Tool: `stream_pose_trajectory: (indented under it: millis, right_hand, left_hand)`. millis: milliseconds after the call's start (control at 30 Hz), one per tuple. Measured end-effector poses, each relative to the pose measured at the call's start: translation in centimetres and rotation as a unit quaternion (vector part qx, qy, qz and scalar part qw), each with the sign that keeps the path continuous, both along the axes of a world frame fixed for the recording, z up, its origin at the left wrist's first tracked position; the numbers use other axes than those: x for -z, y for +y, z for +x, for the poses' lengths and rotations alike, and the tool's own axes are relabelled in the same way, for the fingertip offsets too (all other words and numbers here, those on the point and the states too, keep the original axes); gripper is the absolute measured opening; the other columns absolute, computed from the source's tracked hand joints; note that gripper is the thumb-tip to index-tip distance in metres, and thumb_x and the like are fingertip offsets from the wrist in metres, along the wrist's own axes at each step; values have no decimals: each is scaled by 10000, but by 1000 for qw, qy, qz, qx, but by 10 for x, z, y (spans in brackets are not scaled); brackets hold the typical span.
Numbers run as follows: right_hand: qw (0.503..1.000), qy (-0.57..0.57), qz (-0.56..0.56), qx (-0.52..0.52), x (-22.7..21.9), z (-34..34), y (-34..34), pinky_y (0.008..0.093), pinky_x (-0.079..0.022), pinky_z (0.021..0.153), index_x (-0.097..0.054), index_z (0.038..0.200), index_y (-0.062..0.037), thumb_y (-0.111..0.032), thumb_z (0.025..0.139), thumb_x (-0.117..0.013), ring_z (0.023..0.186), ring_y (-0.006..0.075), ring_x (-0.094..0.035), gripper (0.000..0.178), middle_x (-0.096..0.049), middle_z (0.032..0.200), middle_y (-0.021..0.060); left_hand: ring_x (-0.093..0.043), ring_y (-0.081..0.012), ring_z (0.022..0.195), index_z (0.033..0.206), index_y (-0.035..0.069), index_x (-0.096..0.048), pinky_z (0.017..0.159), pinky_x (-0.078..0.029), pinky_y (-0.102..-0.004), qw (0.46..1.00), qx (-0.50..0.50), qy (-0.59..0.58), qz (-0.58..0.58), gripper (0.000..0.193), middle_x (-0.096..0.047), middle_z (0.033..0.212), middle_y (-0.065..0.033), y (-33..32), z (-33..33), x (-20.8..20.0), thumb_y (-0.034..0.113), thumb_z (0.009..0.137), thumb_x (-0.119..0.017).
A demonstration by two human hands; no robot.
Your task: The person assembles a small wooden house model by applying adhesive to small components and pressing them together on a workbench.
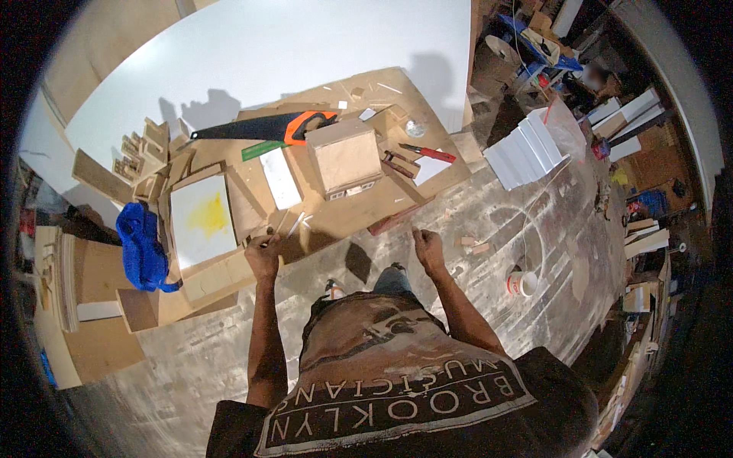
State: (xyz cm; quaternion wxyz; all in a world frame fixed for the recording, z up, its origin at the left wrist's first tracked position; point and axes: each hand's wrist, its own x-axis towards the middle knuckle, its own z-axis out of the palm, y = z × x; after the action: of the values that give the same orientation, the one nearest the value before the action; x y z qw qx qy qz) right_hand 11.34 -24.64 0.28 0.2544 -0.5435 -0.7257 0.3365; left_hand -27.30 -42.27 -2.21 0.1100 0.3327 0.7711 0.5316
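Observation:
My left hand (263, 253) is at the near edge of the work table (336, 227), its fingers closed in a pinch. Thin white strips (295, 222) lie just beyond it; what the fingers hold, if anything, is too small to make out. Out past the table's near edge, above the floor, my right hand (428, 249) has its fingers curled together, and their contents cannot be made out either. Between and beyond the hands stands a small brown cardboard box model (343, 156) with window-like cutouts low on its near side. A white strip panel (280, 179) lies left of it.
Behind lies a handsaw (244, 130) with an orange handle. A red utility knife (429, 153) rests at the right, a yellow-stained white sheet (203, 217) at the left beside a blue cloth-like bundle (140, 246). On the floor are a white cup (524, 284) and folded white sheets (527, 153).

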Motion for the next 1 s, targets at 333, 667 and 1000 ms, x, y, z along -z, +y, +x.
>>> stream_pose_trajectory:
  millis: [333, 667, 1000]
  right_hand:
    - [988, 134, -60, -38, 16, 24, 154, 250, -377, 477, -583, 844, -26, -227, 969, -550, 549, 81, -463, 239, -529, 676, 0]
    - [982, -51, 184, 17, -1, 66, 268, 404, -497, 607, -676, 837, 9, -272, 899, -642, 634, 365, -638, 290, -642, 669, 184]
    - [943, -158, 123, -266, 6, 76, 358, 485, -450, 953, -601, 1209, -142, -216, 801, -700, 1127, 404, -520, 426, -566, 1218, 207]
  left_hand:
    - [-676, -331, 734, 871, -58, -702, 695, -513, -412, 986, -63, 99, -118, 305, -698, 812, -220, 54, -8, -28, 233, 783, -729]
    - [-667, -378, 708, 785, -54, -669, 616, -506, -465, 931, -139, 142, -306, 556, -652, 749, -266, 72, -26, 11, 487, 886, -586]
    - [-538, -262, 508, 662, -35, -591, 537, -427, -399, 898, -307, 192, -251, 423, -526, 535, -143, 76, 101, -10, 295, 926, -606]
